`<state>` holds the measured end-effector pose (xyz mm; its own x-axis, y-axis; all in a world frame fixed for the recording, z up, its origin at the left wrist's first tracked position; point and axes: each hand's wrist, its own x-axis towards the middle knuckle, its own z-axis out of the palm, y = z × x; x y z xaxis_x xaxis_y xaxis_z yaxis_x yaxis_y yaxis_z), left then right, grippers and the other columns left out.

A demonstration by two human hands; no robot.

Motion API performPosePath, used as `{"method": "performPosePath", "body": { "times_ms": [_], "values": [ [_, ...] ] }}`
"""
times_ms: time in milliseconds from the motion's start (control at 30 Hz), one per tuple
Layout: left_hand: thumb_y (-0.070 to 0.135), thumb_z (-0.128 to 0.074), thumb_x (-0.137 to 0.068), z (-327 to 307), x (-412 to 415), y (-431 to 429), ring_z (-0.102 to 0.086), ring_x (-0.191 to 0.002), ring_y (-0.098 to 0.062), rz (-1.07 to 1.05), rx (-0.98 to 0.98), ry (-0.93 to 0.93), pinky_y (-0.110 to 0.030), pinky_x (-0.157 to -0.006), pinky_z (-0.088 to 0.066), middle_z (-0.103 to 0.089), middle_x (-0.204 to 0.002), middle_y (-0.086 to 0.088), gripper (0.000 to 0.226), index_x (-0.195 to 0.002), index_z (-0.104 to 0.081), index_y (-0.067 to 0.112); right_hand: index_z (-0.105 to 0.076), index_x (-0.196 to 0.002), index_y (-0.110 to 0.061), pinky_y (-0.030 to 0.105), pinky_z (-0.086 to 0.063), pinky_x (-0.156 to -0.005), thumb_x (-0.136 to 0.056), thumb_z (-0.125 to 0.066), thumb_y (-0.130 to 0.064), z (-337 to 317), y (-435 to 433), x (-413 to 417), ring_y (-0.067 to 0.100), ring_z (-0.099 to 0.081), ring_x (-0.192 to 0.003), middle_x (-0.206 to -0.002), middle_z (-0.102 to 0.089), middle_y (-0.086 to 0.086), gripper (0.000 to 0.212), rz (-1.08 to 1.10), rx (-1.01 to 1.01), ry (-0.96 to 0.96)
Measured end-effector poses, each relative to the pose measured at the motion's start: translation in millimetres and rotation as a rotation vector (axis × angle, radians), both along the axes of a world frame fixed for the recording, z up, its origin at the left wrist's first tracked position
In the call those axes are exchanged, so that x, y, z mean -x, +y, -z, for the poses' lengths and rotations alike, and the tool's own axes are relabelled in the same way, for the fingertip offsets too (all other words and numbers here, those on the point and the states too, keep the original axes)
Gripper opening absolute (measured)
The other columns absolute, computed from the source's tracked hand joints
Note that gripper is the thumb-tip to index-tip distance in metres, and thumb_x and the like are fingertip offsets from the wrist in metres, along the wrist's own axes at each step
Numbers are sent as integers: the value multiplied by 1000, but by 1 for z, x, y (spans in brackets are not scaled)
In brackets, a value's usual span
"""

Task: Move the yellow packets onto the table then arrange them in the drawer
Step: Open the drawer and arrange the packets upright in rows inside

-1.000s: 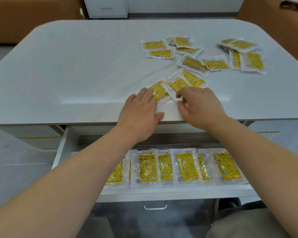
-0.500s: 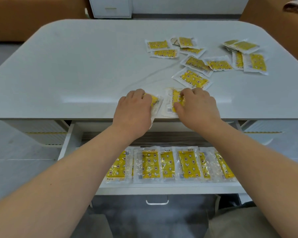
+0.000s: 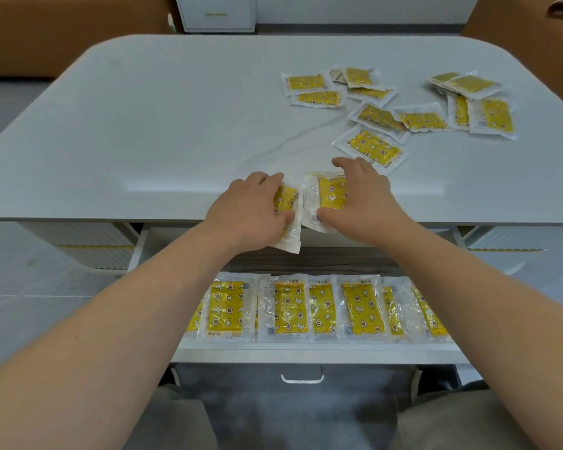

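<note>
While the overhanging packet (image 3: 288,203) is gripped by the left hand (image 3: 247,212) and the flat packet (image 3: 329,193) by the right hand (image 3: 364,199) — both at the table (image 3: 111,218) edge — each is best lifted clear and laid evenly alongside the row (image 3: 290,311) in the drawer (image 3: 306,355).

Yellow star-and-moon packets (image 3: 371,149) in clear wrap, loose scatter on far right of white table (image 3: 176,125), overhanging packet (image 3: 288,203) at near edge (gripped by left hand (image 3: 251,209)), neighbouring packet (image 3: 330,193) flat beside it, held by right hand (image 3: 361,203), overlapping row (image 3: 290,310) in open drawer (image 3: 306,355).
</note>
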<state>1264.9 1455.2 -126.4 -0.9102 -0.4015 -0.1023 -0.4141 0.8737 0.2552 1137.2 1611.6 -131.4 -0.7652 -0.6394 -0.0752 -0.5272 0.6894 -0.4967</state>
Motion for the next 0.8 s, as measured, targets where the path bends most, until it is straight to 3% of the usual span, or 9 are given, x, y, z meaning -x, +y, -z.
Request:
{"method": "performPosePath", "body": {
  "times_ms": [133,233,333,433,500,567,700,800],
  "values": [
    [57,-56,-94,-2,-1,-2,-45,-135,-27,-32,-22,6,-41,-106,-43,-32,-154,-2,77,-157,-25,26,-25,-155,-34,42,-40,-111,-71,-86,-34,-2,-1,0,27,-36,-143,-160,-27,5,104,16,69,-104],
    [62,-63,-88,-6,-2,-3,-56,-114,-25,-75,-51,-1,-36,-90,-49,-43,-134,-3,72,-145,-39,24,-26,-155,-35,30,-42,-93,-70,-91,-28,-9,0,-4,22,-53,-120,-152,-32,7,107,33,84,-144],
    [59,-67,-87,-13,-4,-11,-58,-92,-17,-51,-67,-1,-32,-75,-46,-55,-109,2,49,-117,-52,23,-29,-153,-34,30,-44,-85,-69,-93,-24,-13,1,-6,20,-57,-105,-148,-34,6,106,81,109,-174],
    [46,-67,-93,-29,-11,-19,-63,-80,-14,-31,-179,-60,-33,-71,-51,-65,-94,3,27,-97,-57,21,-38,-150,-29,22,-44,-75,-77,-83,-17,-14,1,-8,11,-57,-94,-138,-50,-5,85,43,145,-152],
    [37,-69,-94,-42,-20,-27,-71,-74,-15,-4,-274,-188,-34,-72,-57,-69,-91,3,19,-93,-59,21,-47,-141,-30,16,-44,-66,-83,-75,-15,-16,1,-14,3,-56,-84,-125,-55,-11,67,28,184,-151],
    [28,-70,-94,-48,-31,-36,-76,-71,-17,7,-351,-401,-36,-75,-62,-71,-94,0,13,-92,-59,22,-52,-131,-32,19,-52,-64,-85,-72,-15,-17,0,-22,5,-61,-82,-117,-60,-11,53,24,239,-180],
    [21,-67,-95,-36,-51,-59,-76,-70,-17,12,-205,-825,-31,-67,-60,-73,-94,-4,11,-105,-62,19,-52,-124,-33,31,-62,-71,-88,-73,-18,-19,-9,-54,8,-68,-84,-112,-61,-13,44,-101,338,-228],
    [20,-66,-96,-18,-61,-77,-77,-75,-19,-39,-116,-938,-37,-79,-62,-73,-91,-4,5,-97,-61,21,-50,-124,-36,27,-60,-72,-90,-74,-22,-15,-19,-83,4,-67,-84,-106,-58,-21,44,-226,325,-300]
  ]
}}
